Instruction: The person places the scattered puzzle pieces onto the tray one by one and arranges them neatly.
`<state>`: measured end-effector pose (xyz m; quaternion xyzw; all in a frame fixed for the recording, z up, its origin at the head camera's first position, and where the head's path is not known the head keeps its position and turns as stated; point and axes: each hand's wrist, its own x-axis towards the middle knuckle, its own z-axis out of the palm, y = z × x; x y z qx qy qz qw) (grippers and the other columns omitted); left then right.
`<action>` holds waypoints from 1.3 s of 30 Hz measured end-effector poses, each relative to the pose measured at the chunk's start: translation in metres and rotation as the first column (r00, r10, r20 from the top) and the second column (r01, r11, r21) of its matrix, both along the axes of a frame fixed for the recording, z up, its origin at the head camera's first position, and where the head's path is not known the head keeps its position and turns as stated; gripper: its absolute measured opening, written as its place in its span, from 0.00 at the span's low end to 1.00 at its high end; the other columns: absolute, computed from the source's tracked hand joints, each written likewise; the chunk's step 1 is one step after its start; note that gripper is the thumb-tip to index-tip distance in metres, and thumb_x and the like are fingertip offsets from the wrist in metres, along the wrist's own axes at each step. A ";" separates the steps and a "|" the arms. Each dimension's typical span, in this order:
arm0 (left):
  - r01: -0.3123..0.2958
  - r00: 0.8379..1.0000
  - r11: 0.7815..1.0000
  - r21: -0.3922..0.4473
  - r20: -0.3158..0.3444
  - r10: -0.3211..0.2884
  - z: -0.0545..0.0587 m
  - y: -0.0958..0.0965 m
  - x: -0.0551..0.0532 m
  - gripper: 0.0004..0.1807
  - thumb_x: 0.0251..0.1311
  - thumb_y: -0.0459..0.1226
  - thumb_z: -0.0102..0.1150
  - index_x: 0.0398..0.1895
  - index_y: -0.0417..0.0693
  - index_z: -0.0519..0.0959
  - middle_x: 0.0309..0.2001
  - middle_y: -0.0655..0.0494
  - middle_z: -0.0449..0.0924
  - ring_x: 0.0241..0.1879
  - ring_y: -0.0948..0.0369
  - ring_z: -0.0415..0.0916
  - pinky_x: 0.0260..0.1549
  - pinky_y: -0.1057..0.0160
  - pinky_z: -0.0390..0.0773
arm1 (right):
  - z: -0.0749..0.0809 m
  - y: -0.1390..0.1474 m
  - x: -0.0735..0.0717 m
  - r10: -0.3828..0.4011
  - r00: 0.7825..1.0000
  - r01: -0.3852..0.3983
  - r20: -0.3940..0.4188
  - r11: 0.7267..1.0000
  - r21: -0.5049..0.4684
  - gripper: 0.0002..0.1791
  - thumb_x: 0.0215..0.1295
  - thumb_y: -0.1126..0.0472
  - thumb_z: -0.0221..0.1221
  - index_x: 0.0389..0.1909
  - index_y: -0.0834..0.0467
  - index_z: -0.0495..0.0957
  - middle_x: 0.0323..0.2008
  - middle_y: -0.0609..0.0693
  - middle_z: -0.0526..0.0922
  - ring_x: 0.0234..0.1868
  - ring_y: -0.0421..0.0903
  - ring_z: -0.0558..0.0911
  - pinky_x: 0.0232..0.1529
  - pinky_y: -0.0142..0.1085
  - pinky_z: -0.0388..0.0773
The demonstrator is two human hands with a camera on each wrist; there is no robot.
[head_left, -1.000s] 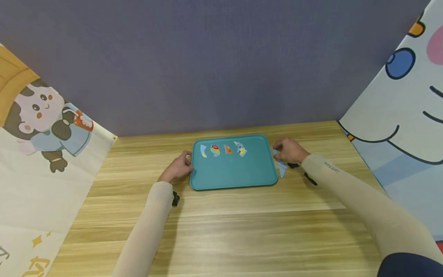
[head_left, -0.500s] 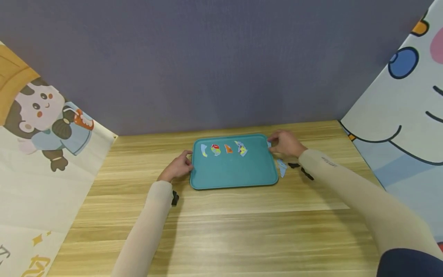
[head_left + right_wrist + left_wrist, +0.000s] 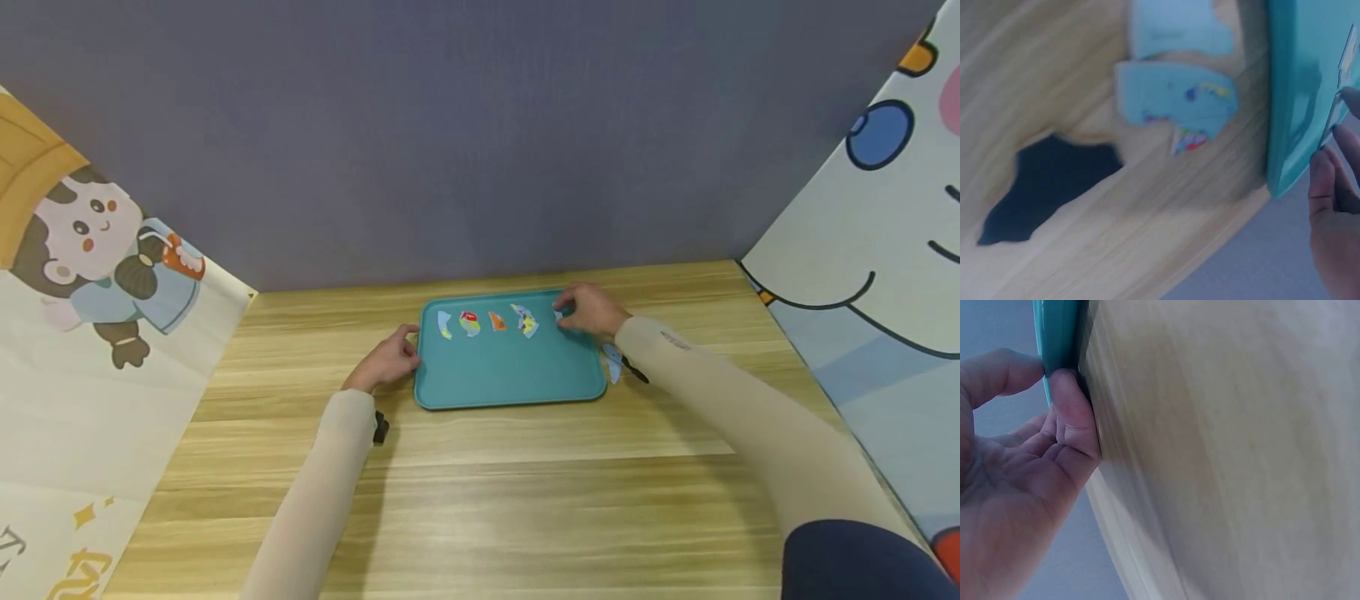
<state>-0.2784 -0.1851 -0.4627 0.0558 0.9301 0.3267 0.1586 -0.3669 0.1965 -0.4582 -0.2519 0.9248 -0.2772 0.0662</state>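
My left hand (image 3: 384,360) is at the left edge of a teal tray (image 3: 510,375), thumb and forefinger pinching its rim (image 3: 1057,337) in the left wrist view. Over the tray's back right corner, my right hand (image 3: 591,311) pinches a light-blue puzzle piece (image 3: 558,316) between thumb and fingers. The right wrist view shows this thin piece (image 3: 1333,119) edge-on, close over the tray. A row of several puzzle pieces lies along the tray's back half: a pale blue one (image 3: 445,325), a red-and-yellow one (image 3: 470,323), an orange one (image 3: 497,322) and a multicoloured one (image 3: 526,321).
Right of the tray, light-blue puzzle pieces (image 3: 1175,94) and a black piece (image 3: 1050,187) lie on the wooden table (image 3: 510,500). A grey-blue partition (image 3: 480,142) rises behind, with printed panels at both sides.
My right hand has lifted a light-blue puzzle piece from the table right of the tray and carried it left, over the tray's back right corner. The left hand stays at the rim.
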 end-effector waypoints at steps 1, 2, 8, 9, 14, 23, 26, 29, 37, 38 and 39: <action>-0.001 1.000 1.000 -0.002 -0.001 0.001 0.000 0.000 0.000 0.34 0.59 0.33 0.53 0.69 0.42 0.55 0.41 0.44 0.75 0.38 0.53 0.74 0.39 0.55 0.73 | 0.000 -0.002 -0.001 -0.002 1.000 0.002 0.003 1.000 0.005 0.17 0.51 0.63 0.69 0.44 0.62 0.82 0.46 0.55 0.80 0.48 0.54 0.76 0.50 0.47 0.71; -0.003 1.000 1.000 -0.002 -0.001 0.003 0.000 0.000 -0.001 0.34 0.59 0.33 0.53 0.69 0.42 0.56 0.41 0.44 0.75 0.38 0.53 0.74 0.39 0.55 0.73 | -0.001 -0.004 -0.001 0.002 1.000 -0.002 0.004 1.000 0.006 0.17 0.51 0.63 0.69 0.43 0.63 0.82 0.45 0.55 0.80 0.49 0.54 0.76 0.50 0.47 0.71; -0.008 1.000 1.000 0.001 0.002 0.008 -0.001 0.001 -0.001 0.34 0.58 0.32 0.53 0.69 0.41 0.56 0.41 0.44 0.75 0.38 0.53 0.74 0.39 0.55 0.73 | -0.003 -0.016 -0.004 0.002 1.000 -0.003 0.026 0.999 0.035 0.17 0.51 0.63 0.69 0.43 0.63 0.83 0.44 0.56 0.81 0.48 0.54 0.77 0.50 0.46 0.71; -0.009 1.000 1.000 0.001 0.002 0.009 -0.001 0.000 -0.001 0.34 0.58 0.32 0.53 0.69 0.41 0.56 0.41 0.44 0.75 0.38 0.53 0.74 0.39 0.54 0.73 | -0.004 -0.017 -0.005 -0.006 0.999 0.004 0.031 0.999 0.041 0.17 0.51 0.63 0.69 0.43 0.63 0.82 0.44 0.55 0.81 0.48 0.54 0.77 0.50 0.46 0.71; -0.009 1.000 1.000 0.007 -0.004 0.009 -0.002 0.001 -0.001 0.34 0.57 0.33 0.54 0.68 0.41 0.56 0.41 0.44 0.76 0.38 0.53 0.74 0.40 0.55 0.73 | -0.006 -0.020 -0.005 -0.024 0.999 0.023 0.031 0.999 0.049 0.17 0.51 0.63 0.69 0.43 0.63 0.83 0.43 0.56 0.81 0.48 0.54 0.77 0.50 0.45 0.71; -0.003 1.000 1.000 -0.005 -0.005 0.003 -0.002 0.001 -0.001 0.34 0.58 0.33 0.53 0.68 0.41 0.56 0.41 0.44 0.76 0.37 0.53 0.75 0.39 0.55 0.73 | -0.002 -0.020 -0.002 0.024 1.000 -0.024 -0.007 0.999 0.040 0.16 0.52 0.63 0.69 0.42 0.64 0.83 0.48 0.59 0.78 0.54 0.57 0.73 0.56 0.48 0.66; -0.004 1.000 1.000 -0.001 -0.004 0.004 -0.002 0.001 -0.001 0.34 0.58 0.33 0.53 0.68 0.41 0.56 0.40 0.44 0.76 0.37 0.53 0.75 0.39 0.56 0.74 | 0.001 -0.016 0.000 0.036 0.999 -0.036 -0.002 0.999 0.014 0.18 0.52 0.63 0.69 0.44 0.65 0.82 0.50 0.60 0.78 0.55 0.58 0.72 0.58 0.50 0.64; -0.003 1.000 1.000 0.008 -0.004 0.003 -0.002 0.002 0.000 0.34 0.57 0.33 0.54 0.68 0.41 0.56 0.41 0.44 0.76 0.38 0.53 0.75 0.39 0.55 0.74 | 0.005 -0.010 0.002 0.046 0.999 -0.046 0.012 0.999 -0.019 0.18 0.53 0.64 0.68 0.45 0.66 0.81 0.51 0.61 0.77 0.57 0.59 0.71 0.59 0.50 0.63; -0.005 1.000 1.000 0.019 -0.002 0.005 -0.002 -0.001 0.000 0.35 0.57 0.32 0.54 0.69 0.41 0.56 0.41 0.43 0.76 0.38 0.53 0.75 0.40 0.54 0.73 | 0.014 0.011 0.003 0.051 0.998 -0.050 0.027 0.998 -0.043 0.18 0.55 0.65 0.66 0.47 0.66 0.80 0.56 0.63 0.74 0.59 0.60 0.68 0.59 0.52 0.62; -0.002 1.000 1.000 0.020 -0.003 0.002 -0.002 -0.001 -0.001 0.35 0.57 0.32 0.54 0.69 0.41 0.55 0.41 0.43 0.76 0.38 0.53 0.75 0.40 0.55 0.73 | 0.014 0.014 0.003 0.052 0.998 -0.051 0.027 0.998 -0.040 0.18 0.56 0.65 0.66 0.48 0.66 0.79 0.57 0.63 0.72 0.59 0.61 0.68 0.59 0.52 0.62; 0.000 1.000 1.000 0.019 -0.004 0.000 -0.002 -0.001 -0.001 0.35 0.57 0.32 0.54 0.69 0.41 0.55 0.41 0.43 0.76 0.38 0.53 0.75 0.40 0.55 0.73 | 0.014 0.017 0.003 0.050 0.998 -0.049 0.034 0.998 -0.040 0.19 0.56 0.64 0.66 0.49 0.66 0.79 0.58 0.64 0.71 0.60 0.61 0.67 0.59 0.53 0.62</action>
